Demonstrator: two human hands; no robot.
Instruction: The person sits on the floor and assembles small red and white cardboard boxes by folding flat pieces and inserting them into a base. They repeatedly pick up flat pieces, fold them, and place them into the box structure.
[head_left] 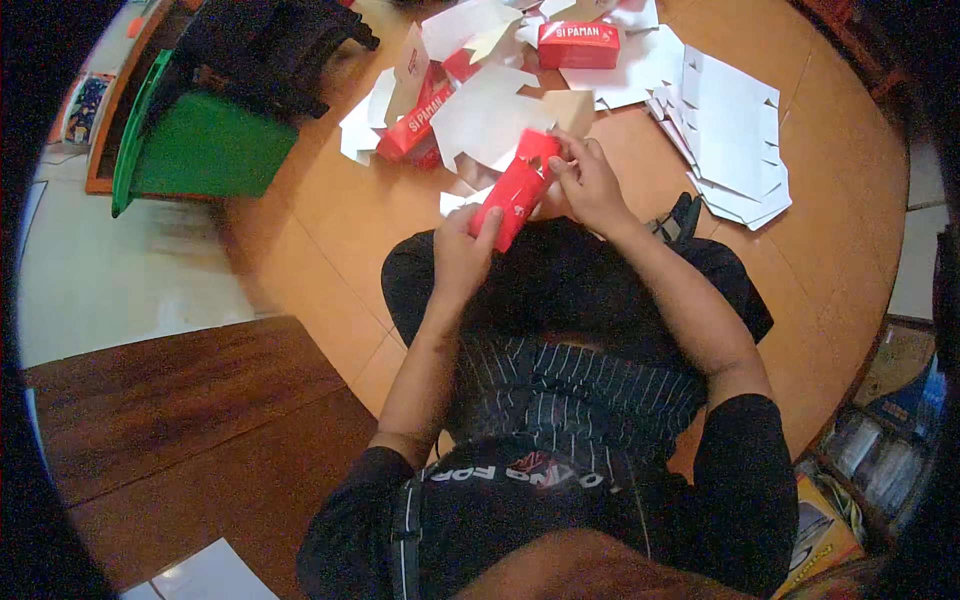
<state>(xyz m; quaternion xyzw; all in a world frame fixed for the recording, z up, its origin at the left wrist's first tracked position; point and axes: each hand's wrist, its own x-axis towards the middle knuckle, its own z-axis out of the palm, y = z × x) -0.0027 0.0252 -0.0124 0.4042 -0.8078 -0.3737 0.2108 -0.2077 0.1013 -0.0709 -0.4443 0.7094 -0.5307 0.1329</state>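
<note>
Red carton (516,203), small white print, btwn hands: L hand (466,248) grips near end, R hand (592,186) pinches far end. Beyond, red box (578,54) w/ white lettering; white card sheets (735,125) on orange floor (830,200) to R.

Box (515,197) is red, kinda long, held on a slant between left hand (464,252) and right hand (592,186), far end looks open.

I wear this camera on my head, facing steeply down over my chest (520,510), close below it, to my left hand (464,252) and right hand (592,190), farther off above centre. Its wide fisheye view takes in the orange floor (840,240) around me, bending straight edges toward a dark rim.
</note>
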